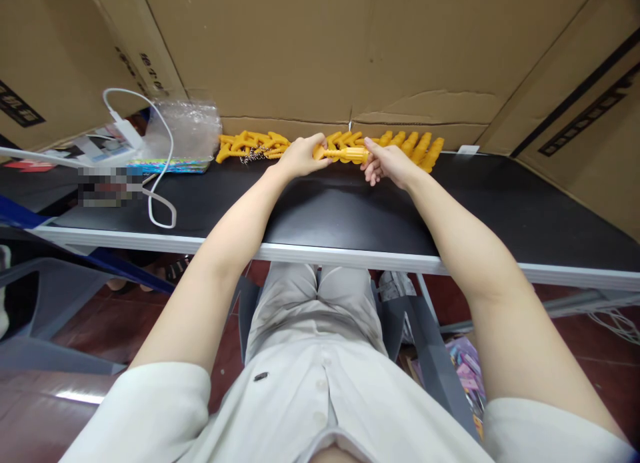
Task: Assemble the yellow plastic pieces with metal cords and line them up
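My left hand (302, 157) is closed around the left end of a yellow plastic piece (354, 155), which has a thin ridged shaft and a thicker, grooved right part. My right hand (393, 164) holds the other end, its thumb on top and its fingers curled below. The piece lies level between both hands, just above the black tabletop. Behind and to the left of my left hand is a heap of yellow branching plastic parts (255, 143) with thin metal chains (253, 156) by them. Yellow bumpy plastic pieces (423, 151) lie in a row beyond my right hand.
Cardboard walls (300, 49) enclose the back and sides of the black table (345, 213). On the left are a clear plastic bag (185, 126), colourful flat packets (173, 166) and a white cable (171, 139). The table's metal edge (350, 255) runs in front of my lap.
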The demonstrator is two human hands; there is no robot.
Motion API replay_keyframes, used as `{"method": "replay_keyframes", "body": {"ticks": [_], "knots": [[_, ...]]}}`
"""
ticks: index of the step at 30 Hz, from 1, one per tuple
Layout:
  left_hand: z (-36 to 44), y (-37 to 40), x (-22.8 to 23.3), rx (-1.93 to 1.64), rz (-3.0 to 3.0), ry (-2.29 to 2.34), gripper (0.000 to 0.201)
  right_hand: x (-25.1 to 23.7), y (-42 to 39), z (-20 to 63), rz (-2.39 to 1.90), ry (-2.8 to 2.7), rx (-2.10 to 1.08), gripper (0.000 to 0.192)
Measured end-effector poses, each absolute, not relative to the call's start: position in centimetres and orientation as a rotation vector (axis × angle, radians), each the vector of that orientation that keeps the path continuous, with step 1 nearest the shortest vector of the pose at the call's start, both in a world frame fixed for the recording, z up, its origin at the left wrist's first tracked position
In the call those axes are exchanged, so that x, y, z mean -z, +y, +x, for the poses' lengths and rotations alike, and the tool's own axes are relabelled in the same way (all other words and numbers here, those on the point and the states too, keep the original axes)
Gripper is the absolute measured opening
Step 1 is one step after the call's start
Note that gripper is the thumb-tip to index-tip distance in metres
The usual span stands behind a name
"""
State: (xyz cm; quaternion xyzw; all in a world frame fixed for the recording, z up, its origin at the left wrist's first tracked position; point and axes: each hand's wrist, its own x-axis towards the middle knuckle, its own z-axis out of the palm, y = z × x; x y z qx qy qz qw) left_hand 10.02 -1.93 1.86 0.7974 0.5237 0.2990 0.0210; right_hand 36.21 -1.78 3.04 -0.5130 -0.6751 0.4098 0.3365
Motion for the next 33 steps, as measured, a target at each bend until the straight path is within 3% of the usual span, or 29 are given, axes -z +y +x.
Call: {"method": "replay_keyframes", "body": {"ticks": [7, 12, 17, 21, 22, 25, 33], "knots": [[9.9, -1.9, -1.8, -0.905, 2.482, 1.619, 0.033, -2.9, -1.7, 36.3, -1.34, -1.805, -1.054, 0.096], [9.9, -2.2, -2.0, -0.878, 2.474, 1.644, 0.033, -3.3, -2.2, 36.0, -1.388, -1.796, -1.065, 0.09], [9.8, -2.1, -1.9, -0.87, 2.468, 1.658, 0.033, -4.1, -3.4, 35.5, -1.432, -1.745, -1.14, 0.072], [9.6, -1.9, -1.7, -0.847, 2.452, 1.717, 0.033, -4.2, -3.7, 35.6, -1.348, -1.716, -1.138, 0.03], [9.6, -1.9, -1.7, -0.841, 2.448, 1.729, 0.033, -4.0, -3.6, 35.7, -1.319, -1.719, -1.127, 0.028], [9.5, -1.9, -1.7, -0.832, 2.444, 1.742, 0.033, -3.4, -2.9, 36.0, -1.234, -1.737, -1.094, 0.04], [9.4, -1.7, -1.5, -0.859, 2.425, 1.715, 0.033, -2.9, -2.2, 36.3, -1.195, -1.768, -1.062, 0.034]]}}
